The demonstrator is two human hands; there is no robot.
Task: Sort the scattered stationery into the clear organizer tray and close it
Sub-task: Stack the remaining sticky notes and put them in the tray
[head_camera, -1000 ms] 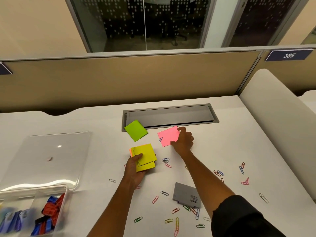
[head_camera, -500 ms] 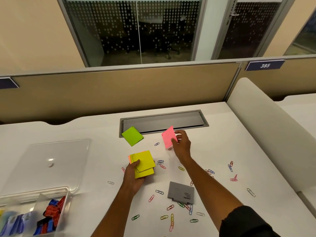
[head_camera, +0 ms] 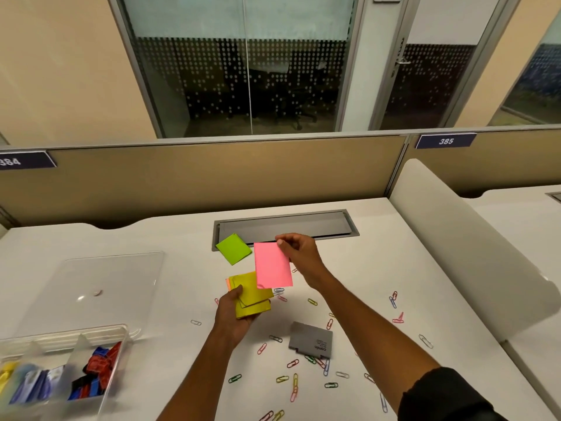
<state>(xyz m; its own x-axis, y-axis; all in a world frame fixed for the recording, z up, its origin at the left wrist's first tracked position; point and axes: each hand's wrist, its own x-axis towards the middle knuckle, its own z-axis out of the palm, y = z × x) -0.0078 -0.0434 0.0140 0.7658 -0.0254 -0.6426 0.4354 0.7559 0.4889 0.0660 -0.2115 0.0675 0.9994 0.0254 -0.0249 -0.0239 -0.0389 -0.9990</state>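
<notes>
My right hand (head_camera: pixel 299 250) pinches a pink sticky-note pad (head_camera: pixel 272 265) by its top corner and holds it in the air just above the yellow stack. My left hand (head_camera: pixel 235 311) grips that stack of yellow sticky notes (head_camera: pixel 252 294), which has an orange sheet at its left edge. A green sticky pad (head_camera: pixel 233 248) lies on the desk by the cable slot. The clear organizer tray (head_camera: pixel 120 332) sits at the lower left with its lid (head_camera: pixel 100 287) folded open behind it; clips and coloured items fill its compartments. Several coloured paper clips (head_camera: pixel 293 364) lie scattered on the desk.
A grey Camlin box (head_camera: pixel 311 344) lies among the clips near my right forearm. A grey cable slot (head_camera: pixel 285 227) is set into the white desk (head_camera: pixel 379 268). A tan partition (head_camera: pixel 197 180) bounds the back, and a white curved divider (head_camera: pixel 473 247) bounds the right.
My right hand has lifted the pink pad off the desk and carried it left and toward me, over the yellow stack. My left hand kept its grip on the stack.
</notes>
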